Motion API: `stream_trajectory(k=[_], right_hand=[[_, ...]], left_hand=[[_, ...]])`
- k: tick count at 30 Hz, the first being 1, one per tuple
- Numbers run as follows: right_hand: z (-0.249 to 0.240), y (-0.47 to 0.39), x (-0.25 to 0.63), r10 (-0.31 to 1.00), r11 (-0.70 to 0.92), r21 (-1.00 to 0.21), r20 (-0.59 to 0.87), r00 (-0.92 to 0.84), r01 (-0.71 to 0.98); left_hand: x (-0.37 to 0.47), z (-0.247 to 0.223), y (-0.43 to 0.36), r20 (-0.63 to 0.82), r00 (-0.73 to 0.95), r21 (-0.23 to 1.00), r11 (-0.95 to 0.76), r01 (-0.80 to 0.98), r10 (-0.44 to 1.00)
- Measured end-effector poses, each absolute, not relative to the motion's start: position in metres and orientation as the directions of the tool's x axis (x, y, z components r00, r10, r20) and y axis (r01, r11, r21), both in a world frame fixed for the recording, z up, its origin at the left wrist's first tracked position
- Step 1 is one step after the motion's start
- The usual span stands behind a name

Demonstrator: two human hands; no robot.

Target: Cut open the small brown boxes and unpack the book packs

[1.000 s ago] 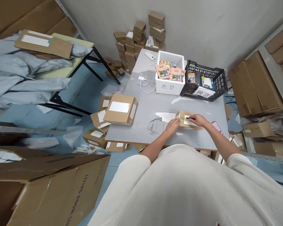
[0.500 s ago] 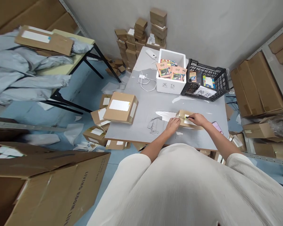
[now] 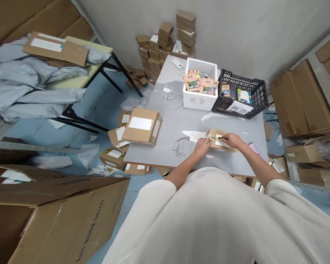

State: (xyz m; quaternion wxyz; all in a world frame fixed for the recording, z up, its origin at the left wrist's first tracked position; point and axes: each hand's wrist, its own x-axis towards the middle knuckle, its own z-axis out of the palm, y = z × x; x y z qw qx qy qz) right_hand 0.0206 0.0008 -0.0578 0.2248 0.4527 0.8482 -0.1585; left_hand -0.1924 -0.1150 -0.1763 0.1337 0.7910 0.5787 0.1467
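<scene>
A small cardboard box (image 3: 219,132) with a white label lies on the grey table in front of me. My left hand (image 3: 202,147) grips its near left end, fingers pressed against the cardboard. Closed in my right hand (image 3: 232,140) is a slim dark utility knife (image 3: 222,138) with a yellowish tip, pointing left over the box's top. The blade itself is too small to make out. To the left of the box, a white paper strip (image 3: 193,136) and a crumpled clear plastic piece (image 3: 182,147) rest on the tabletop.
A larger labelled carton (image 3: 141,125) stands at the table's left edge. A white foam bin (image 3: 198,101) and a black crate (image 3: 243,110), both holding books, stand at the back. A white cable (image 3: 172,97) lies left of the bin, a phone (image 3: 254,149) by my right forearm.
The view has shifted slightly, moving the scene a little to the right. Both hands keep their hold, and the knife stays over the box's top with barely any visible movement.
</scene>
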Motion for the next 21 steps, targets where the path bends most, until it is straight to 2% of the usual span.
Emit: stream_trajectory(k=[16, 21], right_hand=[[-0.061, 0.008, 0.061, 0.699, 0.483, -0.124, -0.542, -0.467, 0.867], [-0.064, 0.009, 0.093, 0.718, 0.441, -0.087, -0.562, -0.409, 0.893]], left_hand=[[-0.192, -0.17, -0.114, -0.002, 0.266, 0.385, -0.245, 0.89, 0.964], [-0.193, -0.171, -0.114, -0.028, 0.254, 0.373, -0.226, 0.9, 0.967]])
